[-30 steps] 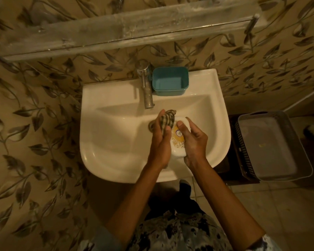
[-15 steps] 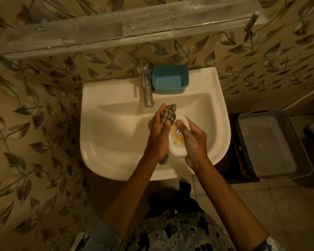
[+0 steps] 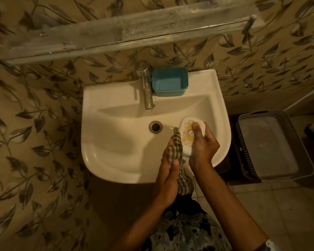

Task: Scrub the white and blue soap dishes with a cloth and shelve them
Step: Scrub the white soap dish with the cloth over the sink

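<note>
Right hand point(image 3: 203, 145) grips the white soap dish point(image 3: 186, 127), thumb across its yellow label, writing too small to read; left hand point(image 3: 168, 176) clutches a checked cloth point(image 3: 176, 151) against it

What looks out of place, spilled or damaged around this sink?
Nothing looks spilled or broken. Only the shelf above the sink stands out: whitish streaks coat it. The blue soap dish sits upright by the tap.
</note>
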{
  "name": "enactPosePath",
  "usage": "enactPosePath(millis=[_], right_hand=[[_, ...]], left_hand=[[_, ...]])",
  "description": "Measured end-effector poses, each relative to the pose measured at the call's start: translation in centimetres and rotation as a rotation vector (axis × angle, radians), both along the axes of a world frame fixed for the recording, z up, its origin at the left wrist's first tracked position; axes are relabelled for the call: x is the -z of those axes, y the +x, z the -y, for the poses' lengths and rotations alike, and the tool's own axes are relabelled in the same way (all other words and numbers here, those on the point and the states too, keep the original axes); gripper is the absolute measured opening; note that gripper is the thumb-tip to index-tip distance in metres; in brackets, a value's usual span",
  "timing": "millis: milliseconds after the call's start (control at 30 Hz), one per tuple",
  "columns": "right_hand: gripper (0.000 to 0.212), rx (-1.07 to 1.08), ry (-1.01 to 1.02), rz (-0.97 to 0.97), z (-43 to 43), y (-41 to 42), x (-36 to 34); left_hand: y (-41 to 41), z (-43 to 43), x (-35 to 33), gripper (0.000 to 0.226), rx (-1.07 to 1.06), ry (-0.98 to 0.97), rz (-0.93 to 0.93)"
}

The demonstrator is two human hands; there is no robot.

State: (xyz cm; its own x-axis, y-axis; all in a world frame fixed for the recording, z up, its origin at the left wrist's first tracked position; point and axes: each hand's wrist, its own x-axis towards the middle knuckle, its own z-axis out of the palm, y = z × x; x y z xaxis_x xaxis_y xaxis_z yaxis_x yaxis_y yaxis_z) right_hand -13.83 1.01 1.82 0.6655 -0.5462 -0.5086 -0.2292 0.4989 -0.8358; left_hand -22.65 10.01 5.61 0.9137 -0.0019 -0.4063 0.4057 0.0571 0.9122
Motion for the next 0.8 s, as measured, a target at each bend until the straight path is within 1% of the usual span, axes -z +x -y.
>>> enactPosePath(millis=[33, 100, 133, 200, 267, 333, 400, 467, 567, 600, 667, 767, 800], right_hand=[[0.023, 0.015, 0.026, 0.006, 0.1, 0.1, -0.2], [0.018, -0.018, 0.050, 0.038, 0.4, 0.4, -0.6], [0.020, -0.058, 0.055, 0.060, 0.6, 0.5, -0.8], [0.027, -0.179, 0.020, 0.114, 0.8, 0.6, -1.3], [0.030, -0.349, -0.119, 0.153, 1.1, 0.5, -1.7], [0.030, -0.527, -0.282, 0.188, 1.3, 0.4, -2.1], [0.029, -0.678, -0.392, 0.235, 1.6, 0.4, -2.5], [0.025, -0.828, -0.452, 0.288, 2.0, 0.5, -3.1], [0.019, -1.032, -0.502, 0.360, 2.6, 1.1, -3.9], [0.018, -1.051, -0.508, 0.367, 2.7, 1.3, -4.0], [0.018, -1.001, -0.460, 0.352, 2.9, 1.5, -4.1], [0.017, -0.793, -0.322, 0.268, 2.7, 1.1, -3.5], [0.018, -0.718, -0.247, 0.234, 2.4, 0.8, -3.3]], left_hand=[[0.4, -0.7, 0.1, 0.032, -0.087, -0.133, -0.100], [1.5, -2.2, 0.3, 0.043, -0.304, -0.396, -0.294], [2.0, -3.1, 0.3, 0.047, -0.360, -0.463, -0.331], [3.3, -4.4, 0.2, 0.042, -0.400, -0.524, -0.316], [4.6, -5.2, -0.1, 0.041, -0.392, -0.560, -0.298], [5.6, -5.7, -0.5, 0.041, -0.333, -0.527, -0.258], [6.3, -5.8, -1.0, 0.041, -0.246, -0.442, -0.194], [6.5, -5.7, -1.2, 0.045, -0.182, -0.348, -0.150], [6.5, -5.3, -1.2, 0.050, -0.163, -0.179, -0.123], [6.5, -5.1, -1.1, 0.051, -0.176, -0.178, -0.125], [6.4, -4.9, -0.9, 0.052, -0.224, -0.247, -0.137], [6.5, -4.5, -1.0, 0.062, -0.348, -0.323, -0.165], [6.6, -4.4, -1.1, 0.065, -0.404, -0.352, -0.162]])
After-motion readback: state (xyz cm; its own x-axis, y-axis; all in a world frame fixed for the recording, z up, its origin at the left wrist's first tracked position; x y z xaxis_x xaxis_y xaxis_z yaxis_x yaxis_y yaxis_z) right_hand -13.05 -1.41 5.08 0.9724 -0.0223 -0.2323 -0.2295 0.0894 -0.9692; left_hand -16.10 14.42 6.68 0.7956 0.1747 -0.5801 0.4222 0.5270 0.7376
